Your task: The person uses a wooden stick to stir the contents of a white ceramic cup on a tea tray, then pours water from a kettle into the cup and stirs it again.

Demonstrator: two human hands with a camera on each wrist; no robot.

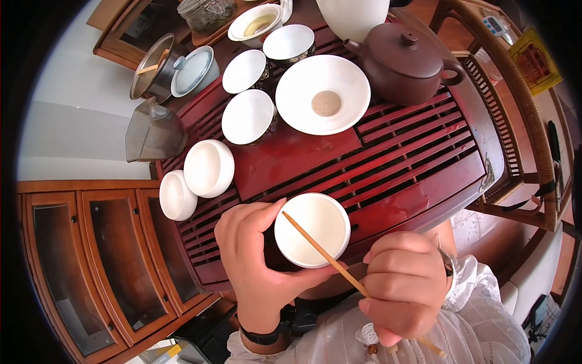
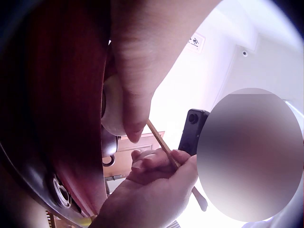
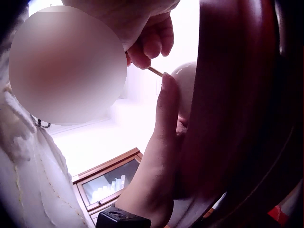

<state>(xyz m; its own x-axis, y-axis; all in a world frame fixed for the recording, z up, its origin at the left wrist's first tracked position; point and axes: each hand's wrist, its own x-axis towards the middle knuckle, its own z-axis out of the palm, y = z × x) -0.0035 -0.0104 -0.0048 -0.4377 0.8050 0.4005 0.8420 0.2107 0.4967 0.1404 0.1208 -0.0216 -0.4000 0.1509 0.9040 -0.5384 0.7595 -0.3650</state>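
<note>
In the head view my left hand [image 1: 248,249] holds a small white cup [image 1: 321,221] at the front edge of the tea tray, thumb and fingers curved around its sides. The cup's mouth faces up toward me, and no contents show inside. My right hand [image 1: 405,282] grips a thin bamboo tea stick [image 1: 324,253] in curled fingers. The stick's pointed end crosses the cup's mouth to its far left rim. Its wider, flat end [image 2: 201,200] sticks out behind the right hand in the left wrist view. Fingers partly hide the cup [image 3: 186,88] in the right wrist view.
On the slatted red tea tray [image 1: 418,188] stand two white cups [image 1: 209,168], several dark-sided cups [image 1: 248,117], a wide white bowl [image 1: 297,103] and a brown teapot [image 1: 403,67]. A glass pitcher [image 1: 154,130] and lidded bowl [image 1: 194,71] stand left. A rattan chair [image 1: 533,115] is right.
</note>
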